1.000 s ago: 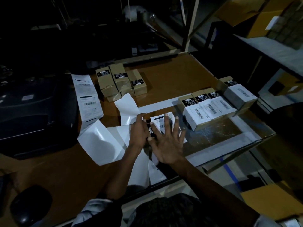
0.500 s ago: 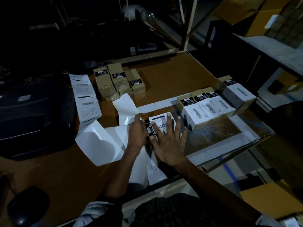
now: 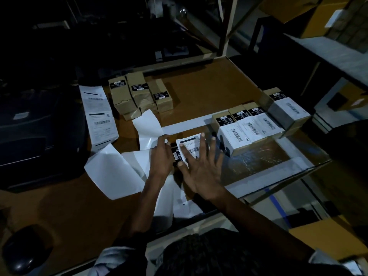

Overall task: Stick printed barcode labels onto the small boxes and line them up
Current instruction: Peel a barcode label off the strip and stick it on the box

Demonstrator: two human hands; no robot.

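- Head view, centre: small box [image 3: 176, 154] on brown table [image 3: 199, 90], white barcode label [image 3: 190, 148] on its top face.
- Right hand [image 3: 201, 168] flat, fingers straight and spread, pressing label; compared with a second ago, slid slightly toward 12 o'clock, smoothing.
- Left hand [image 3: 161, 154] at 9 o'clock of box, fingers curled, gripping its side, unchanged.
- Labelled row [image 3: 249, 128] at 2 o'clock; unlabelled boxes [image 3: 139, 94] at 11 o'clock.
- Likely meaning: label nearly seated, box soon ready for row.
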